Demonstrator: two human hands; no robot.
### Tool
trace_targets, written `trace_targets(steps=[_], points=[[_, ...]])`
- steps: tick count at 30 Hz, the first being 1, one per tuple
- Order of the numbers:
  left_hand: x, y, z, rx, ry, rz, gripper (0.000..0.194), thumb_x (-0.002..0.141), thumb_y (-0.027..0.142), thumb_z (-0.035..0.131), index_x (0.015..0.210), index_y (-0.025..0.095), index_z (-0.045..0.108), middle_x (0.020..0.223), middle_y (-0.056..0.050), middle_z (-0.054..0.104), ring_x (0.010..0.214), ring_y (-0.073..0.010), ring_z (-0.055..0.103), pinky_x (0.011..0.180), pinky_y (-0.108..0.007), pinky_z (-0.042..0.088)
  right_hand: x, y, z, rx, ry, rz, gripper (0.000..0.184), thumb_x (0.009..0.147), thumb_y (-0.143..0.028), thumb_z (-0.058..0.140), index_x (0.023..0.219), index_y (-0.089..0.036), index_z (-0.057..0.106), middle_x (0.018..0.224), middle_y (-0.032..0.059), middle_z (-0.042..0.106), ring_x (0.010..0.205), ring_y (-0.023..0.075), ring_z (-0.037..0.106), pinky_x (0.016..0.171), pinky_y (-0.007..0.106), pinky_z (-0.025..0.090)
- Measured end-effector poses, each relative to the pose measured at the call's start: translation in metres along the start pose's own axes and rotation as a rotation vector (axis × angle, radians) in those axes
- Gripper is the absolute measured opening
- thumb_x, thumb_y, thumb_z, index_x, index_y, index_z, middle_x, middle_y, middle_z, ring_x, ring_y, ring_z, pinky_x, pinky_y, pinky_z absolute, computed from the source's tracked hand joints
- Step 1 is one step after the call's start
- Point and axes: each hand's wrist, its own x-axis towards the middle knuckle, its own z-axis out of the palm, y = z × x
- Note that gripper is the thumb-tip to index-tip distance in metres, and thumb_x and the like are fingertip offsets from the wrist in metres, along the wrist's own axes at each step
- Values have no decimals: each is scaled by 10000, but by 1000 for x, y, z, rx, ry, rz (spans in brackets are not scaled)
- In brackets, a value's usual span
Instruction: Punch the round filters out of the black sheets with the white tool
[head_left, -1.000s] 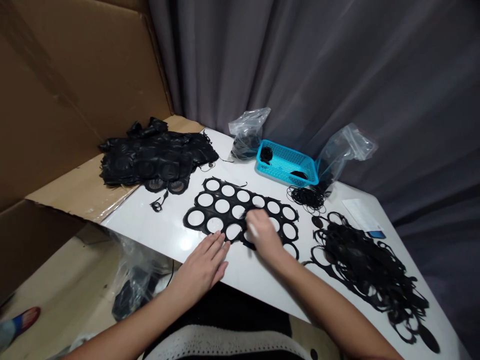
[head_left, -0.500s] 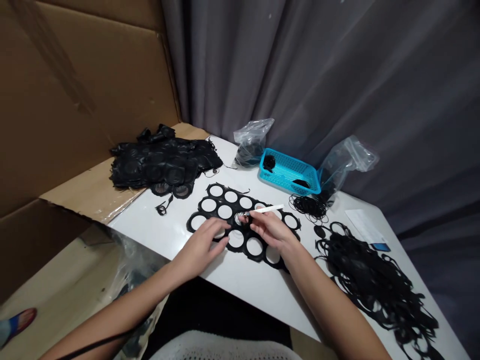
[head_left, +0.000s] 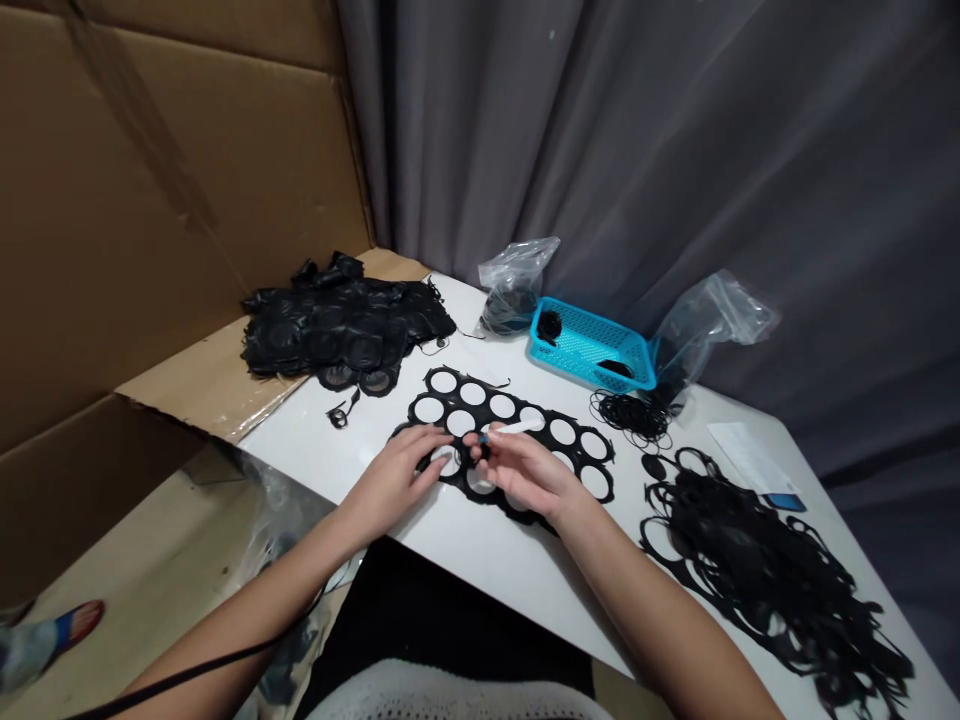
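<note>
A flat black sheet [head_left: 447, 403] with rows of round holes lies on the white table in front of me. My left hand [head_left: 394, 475] rests on its near left part, fingers stretched out and holding nothing. In my right hand [head_left: 529, 468], closed over the middle of the sheet, is a slim white pen-like tool [head_left: 519, 425]. Its tip is near the fingertips of the right hand, above a hole. Some dark material shows under those fingertips, but I cannot make out whether they pinch it. The right hand covers part of the near row of holes.
A pile of black sheets [head_left: 337, 325] sits at the back left, beside a cardboard box [head_left: 187, 150]. Behind the sheet stand a blue basket [head_left: 581, 370] with black rings and two clear bags [head_left: 517, 270]. Black cut scraps [head_left: 757, 550] heap on the right. A person's foot [head_left: 79, 622] shows lower left.
My right hand has shifted slightly left and nearer my left hand, with the white tool's tip now further left. The whole view has moved a little; the sheet stays on the table.
</note>
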Motion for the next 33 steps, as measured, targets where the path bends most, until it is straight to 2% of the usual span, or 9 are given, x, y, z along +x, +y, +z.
trace_targets(steps=[3, 6, 9, 11, 15, 24, 33], points=[[-19, 4, 1, 150, 86, 42, 255, 1019, 289, 458, 1147, 175, 647, 1214, -117, 645, 1178, -275, 588, 1003, -454, 490, 7, 0, 4, -273, 119, -202, 266, 754, -302, 805, 757, -199, 560, 967, 46, 730, 889, 159, 664, 707, 249, 508], [-42, 5, 12, 293, 88, 128, 274, 1014, 247, 466, 1205, 133, 626, 1262, -157, 619, 1204, -304, 572, 1019, -485, 481, 14, 11, 4, -687, 125, -362, 282, 819, -350, 712, 704, -211, 495, 909, 26, 716, 886, 177, 643, 743, 281, 471], [-58, 4, 24, 390, 95, 157, 317, 1020, 254, 467, 1268, 107, 598, 1313, -184, 601, 1244, -324, 552, 1032, -503, 480, 14, 28, 5, -1034, 89, -402, 243, 872, -337, 620, 706, -217, 491, 798, -9, 670, 776, 165, 600, 716, 285, 432], [-62, 2, 30, 421, 98, 166, 334, 1027, 261, 457, 1287, 98, 589, 1326, -186, 602, 1257, -321, 550, 1040, -497, 482, 12, 36, 5, -1152, 83, -400, 237, 889, -326, 590, 704, -218, 488, 770, -19, 648, 735, 158, 573, 694, 280, 414], [-63, 1, 32, 444, 103, 168, 347, 1032, 253, 442, 1300, 89, 588, 1329, -181, 611, 1270, -309, 550, 1054, -485, 480, 9, 42, 7, -1181, 42, -414, 209, 895, -290, 578, 717, -219, 496, 837, -14, 664, 779, 157, 585, 726, 274, 421], [-62, 1, 32, 454, 96, 166, 352, 1029, 249, 444, 1300, 87, 598, 1329, -171, 618, 1312, -303, 517, 1090, -480, 451, 9, 45, 8, -1310, 11, -543, 182, 909, -210, 558, 734, -218, 512, 855, -8, 624, 837, 162, 586, 789, 285, 420], [-61, 2, 30, 416, 109, 160, 342, 1023, 241, 438, 1290, 110, 607, 1323, -160, 624, 1293, -294, 536, 1083, -478, 460, 9, 47, 9, -1327, 30, -549, 180, 921, -217, 559, 747, -218, 509, 861, -4, 621, 843, 168, 591, 790, 296, 433]])
